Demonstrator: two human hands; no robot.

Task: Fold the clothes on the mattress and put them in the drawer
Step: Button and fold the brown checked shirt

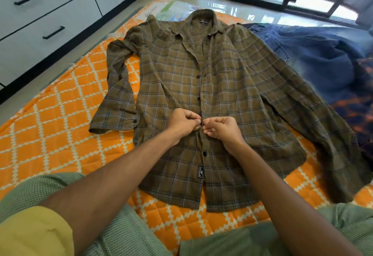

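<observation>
Plainly the job is at an early stage: no garment on the mattress (66, 126) looks folded, and the person is, by the look of it, doing up the shirt front before any fold.

At nine to eleven o'clock stand the white drawers (40, 25), smooth-faced with slim black bar handles, all closed as far as the view shows. The mattress below them is quilted, orange with a cream zigzag lattice, its far end at twelve o'clock under glossy clear plastic.

At the centre lies the shirt (232, 77), face up, collar toward twelve o'clock, both sleeves spread; it is soft olive-brown plaid, slightly rumpled, with small dark buttons down the placket. The left hand (182, 124) pinches the placket edge with curled fingers, and the right hand (220, 129), touching it just to the right, pinches the opposite edge in the same way. The button between them is hidden.

At two to three o'clock a heap of faded blue denim jeans (314, 53) lies crumpled beside the shirt, unfolded. Folding everything and stowing it remains.
</observation>
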